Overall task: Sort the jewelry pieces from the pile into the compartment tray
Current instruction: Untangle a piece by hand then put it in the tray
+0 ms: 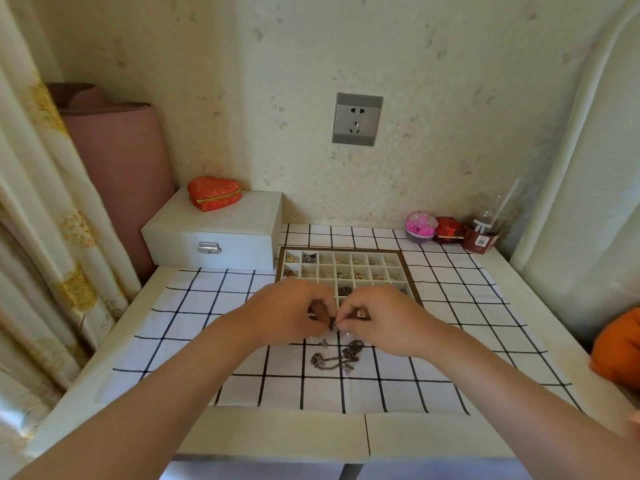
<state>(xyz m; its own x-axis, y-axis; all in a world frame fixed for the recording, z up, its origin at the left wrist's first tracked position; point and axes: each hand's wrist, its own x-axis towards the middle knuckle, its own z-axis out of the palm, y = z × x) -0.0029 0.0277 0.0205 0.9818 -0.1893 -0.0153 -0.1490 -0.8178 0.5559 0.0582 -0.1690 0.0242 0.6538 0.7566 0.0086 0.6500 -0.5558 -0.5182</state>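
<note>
At the counter's (450,441) far left corner a pale latched box (211,233) carries a red heart-shaped pouch (214,193). On the checked cloth (194,306) the left hand (294,311) and right hand (377,318) meet fingertip to fingertip, both pinched shut on one small dark jewelry piece (334,326), too small to tell which way it points. Just nearer the front edge lies the pile (337,358) of dark chains, spread roughly left to right. Beyond the hands, toward the far edge, the compartment tray (408,271) sits square to the counter; most cells hold small gold or silver items, and one a dark chain. At the far right corner stand a pink ball (420,226), a red box (449,230) and a plastic cup (485,230) with a straw; its label is unreadable.
</note>
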